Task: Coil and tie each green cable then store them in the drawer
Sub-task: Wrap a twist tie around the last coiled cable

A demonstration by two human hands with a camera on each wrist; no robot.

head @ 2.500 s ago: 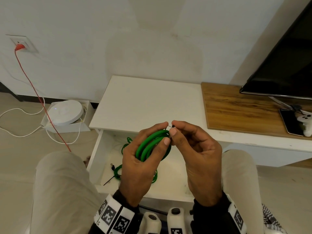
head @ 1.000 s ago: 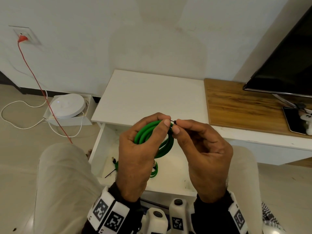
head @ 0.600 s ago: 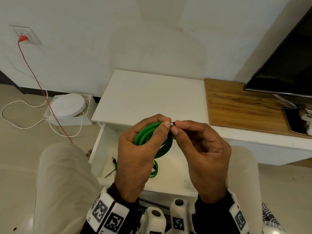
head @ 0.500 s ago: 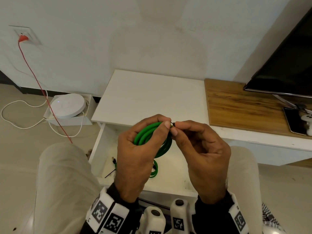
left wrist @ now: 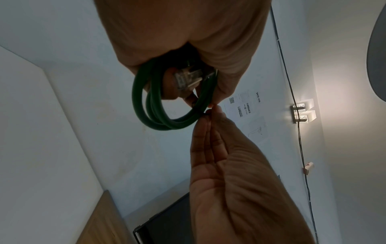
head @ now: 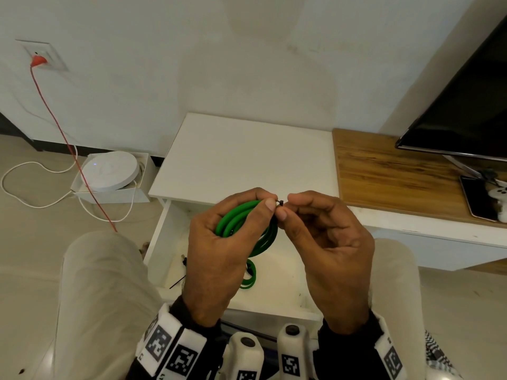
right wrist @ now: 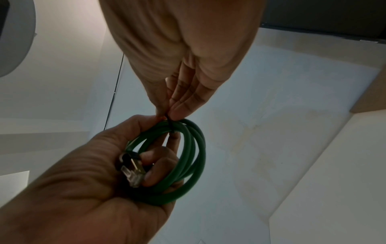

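The right hand [head: 333,250] pinches a thin black tie [right wrist: 169,123] between thumb and forefinger, just where it wraps the top of the coiled green cable [head: 247,229]; its other fingers lie pressed together alongside. The left hand [head: 219,259] curls round the coil, thumb and forefinger closing on the same spot from the other side, with the clear plug [right wrist: 133,175] trapped against the palm.

The coil is held above the open drawer [head: 274,308], and a second green cable [head: 249,278] already lies coiled on the drawer floor, below the hands.

The risk, as I judge it, is the tie slipping out of that small pinch while it is being tightened: the tail is short and hardly visible, and if it goes, the loops would likely spring apart and the coil need gathering again. A loose cinch could also let the loops splay once the coil is dropped into the drawer.

The drawer belongs to a white cabinet [head: 247,154], whose top runs behind it. To the right of the cabinet sits a wooden shelf [head: 389,171] under a dark television [head: 466,111], with a phone [head: 478,198] at its edge. To the left of the cabinet, on the pale floor, a round white device [head: 109,171] rests in a box, and a red cord [head: 55,119] runs up to a wall socket [head: 41,54].
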